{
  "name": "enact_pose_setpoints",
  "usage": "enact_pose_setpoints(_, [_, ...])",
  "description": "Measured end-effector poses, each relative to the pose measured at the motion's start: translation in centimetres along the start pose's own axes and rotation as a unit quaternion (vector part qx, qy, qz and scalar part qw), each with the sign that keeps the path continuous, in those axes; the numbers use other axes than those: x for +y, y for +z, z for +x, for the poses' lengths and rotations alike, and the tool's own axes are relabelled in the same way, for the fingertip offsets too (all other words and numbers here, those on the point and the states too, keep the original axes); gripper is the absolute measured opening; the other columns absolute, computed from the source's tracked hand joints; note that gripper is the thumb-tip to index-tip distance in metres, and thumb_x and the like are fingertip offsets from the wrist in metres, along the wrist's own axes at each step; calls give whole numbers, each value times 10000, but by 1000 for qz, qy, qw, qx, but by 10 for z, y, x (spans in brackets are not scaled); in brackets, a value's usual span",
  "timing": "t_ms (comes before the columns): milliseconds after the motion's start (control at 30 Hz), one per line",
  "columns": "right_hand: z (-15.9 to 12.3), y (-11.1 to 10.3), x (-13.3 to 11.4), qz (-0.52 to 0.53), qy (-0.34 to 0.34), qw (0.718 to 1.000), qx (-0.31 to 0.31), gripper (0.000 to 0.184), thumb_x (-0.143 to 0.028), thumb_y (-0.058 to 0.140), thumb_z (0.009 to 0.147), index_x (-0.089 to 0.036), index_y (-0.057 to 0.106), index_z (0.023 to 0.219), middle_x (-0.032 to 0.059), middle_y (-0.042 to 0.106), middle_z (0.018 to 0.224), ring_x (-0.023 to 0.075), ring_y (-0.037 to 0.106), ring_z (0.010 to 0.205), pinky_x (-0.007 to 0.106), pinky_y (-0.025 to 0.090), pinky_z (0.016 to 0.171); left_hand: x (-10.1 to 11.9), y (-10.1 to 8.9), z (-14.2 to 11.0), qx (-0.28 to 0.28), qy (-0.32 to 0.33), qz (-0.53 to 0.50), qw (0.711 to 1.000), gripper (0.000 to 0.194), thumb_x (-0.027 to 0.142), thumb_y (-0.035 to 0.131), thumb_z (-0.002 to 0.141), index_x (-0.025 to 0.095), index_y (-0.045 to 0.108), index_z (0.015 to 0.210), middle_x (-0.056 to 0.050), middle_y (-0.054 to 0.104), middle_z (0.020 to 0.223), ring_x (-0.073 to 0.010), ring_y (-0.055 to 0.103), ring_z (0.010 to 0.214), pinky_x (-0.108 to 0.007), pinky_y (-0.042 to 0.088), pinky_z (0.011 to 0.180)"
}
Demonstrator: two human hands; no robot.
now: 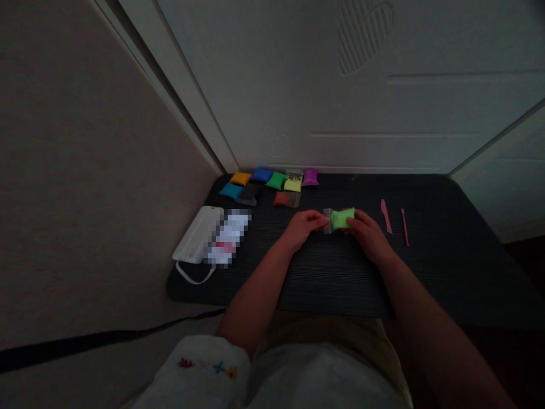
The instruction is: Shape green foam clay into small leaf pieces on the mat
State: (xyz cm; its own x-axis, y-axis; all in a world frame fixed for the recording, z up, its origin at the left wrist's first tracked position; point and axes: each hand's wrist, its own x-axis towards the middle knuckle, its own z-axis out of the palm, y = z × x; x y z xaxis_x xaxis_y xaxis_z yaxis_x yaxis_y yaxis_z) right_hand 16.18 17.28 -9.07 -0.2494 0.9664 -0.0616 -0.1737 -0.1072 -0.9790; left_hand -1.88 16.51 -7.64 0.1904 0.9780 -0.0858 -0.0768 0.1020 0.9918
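Observation:
A small clear bag of light green modelling clay [343, 218] is held between both hands, above the middle of the dark table [332, 284]. My left hand [304, 228] pinches the bag's clear top flap at its left end. Round the filled right end close the fingers of my right hand [369, 234], the thumb lying on the front. The bag looks closed, though its seal is too small to make out. Right of my right hand lie a pink plastic knife [385, 216] and a thin pink stick tool [404, 227].
Toward the table's back left lie several more clay bags, among them red [281, 199], purple [310, 177], yellow [293, 183] and blue [261, 175]. A white device with a strap [199, 234] rests at the left beside a blurred-out sheet [230, 236]. A white panel [340, 113] rises behind the table.

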Motion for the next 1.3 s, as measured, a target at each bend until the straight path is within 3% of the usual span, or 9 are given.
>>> enact_pose_setpoints(133, [-1,4,1,-38,-5,999,16,307,-327,549,732,-244,543,1027,21,590,968,147,569,750,285,460,644,-4,0,1,7,11,-25,1000,195,330,618,646,140,571,644,23,552,594,-71,440,542,-228,325,566])
enact_pose_setpoints(300, [-3,11,5,-78,-54,994,57,411,-338,571,717,-273,465,1108,31,552,1037,183,537,932,342,470,756,-6,2,4,49,-7,-42,998,215,345,622,632,141,558,652,28,544,579,-66,434,511,-226,318,539])
enact_pose_setpoints(400, [-4,13,6,-145,-88,982,85,384,-340,566,719,-257,482,1085,44,534,1068,193,501,1002,377,430,836,-5,3,3,56,-3,-32,998,217,347,621,634,139,559,645,28,547,565,-63,417,490,-222,299,513])
enact_pose_setpoints(500, [-7,15,4,-225,-139,961,86,308,-330,538,743,-247,508,1038,55,495,1096,200,472,1029,366,438,816,-4,3,3,57,6,-25,998,208,340,617,642,141,558,636,32,546,553,-64,413,482,-221,295,505])
enact_pose_setpoints(700, [-15,22,-4,-313,-194,928,48,196,-309,526,759,-234,519,941,46,475,970,186,500,871,337,461,712,-6,7,4,67,22,-21,997,196,328,605,657,141,554,631,38,527,541,-69,413,490,-220,305,509])
enact_pose_setpoints(933, [-17,30,-8,-368,-215,904,22,220,-308,590,707,-234,509,897,52,470,917,203,481,838,344,451,682,-7,13,2,17,7,-38,999,213,339,628,633,143,545,638,38,515,576,-76,440,524,-222,340,543])
enact_pose_setpoints(1300, [-15,28,-7,-389,-219,894,26,99,-226,497,756,-234,516,853,45,503,882,181,511,752,336,437,668,-2,14,0,21,10,-9,1000,205,335,646,615,147,563,613,36,521,582,-84,448,556,-225,344,577])
